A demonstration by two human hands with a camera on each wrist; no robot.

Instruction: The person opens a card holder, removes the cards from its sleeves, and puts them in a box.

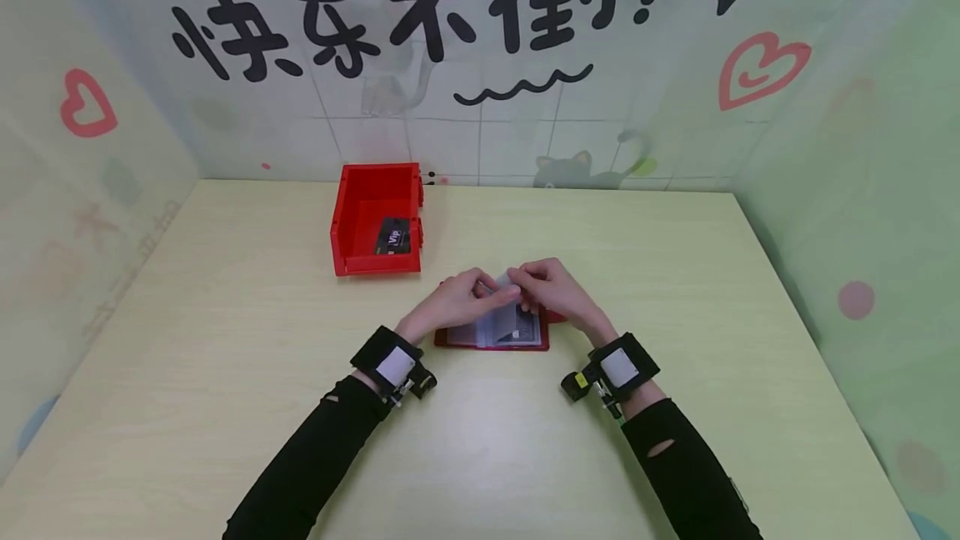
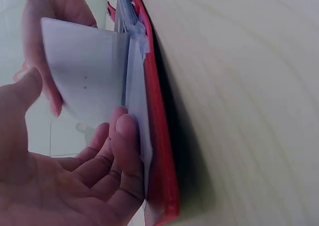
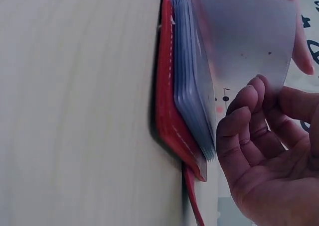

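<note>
A red card holder (image 1: pixel 492 348) lies spread on the table, with a stack of clear plastic sleeves (image 3: pixel 187 61) on its right side. One clear sleeve (image 3: pixel 249 37) stands raised off the stack. My right hand (image 1: pixel 557 286) pinches the outer corner of that sleeve between thumb and forefinger, its other fingers loosely bent. On the left side, my left hand (image 1: pixel 465 298) has its fingertips (image 2: pixel 127 126) against the flat-lying sleeves, with its thumb held apart from them. A dark printed card shows in the right-hand sleeves in the head view.
Behind and to the left of the card holder stands a red plastic bin (image 1: pixel 375 265). A black card (image 1: pixel 393 236) marked Vip lies inside it. A red strap (image 3: pixel 193 198) sticks out from the holder's right side. Printed cloth walls enclose the table's back and sides.
</note>
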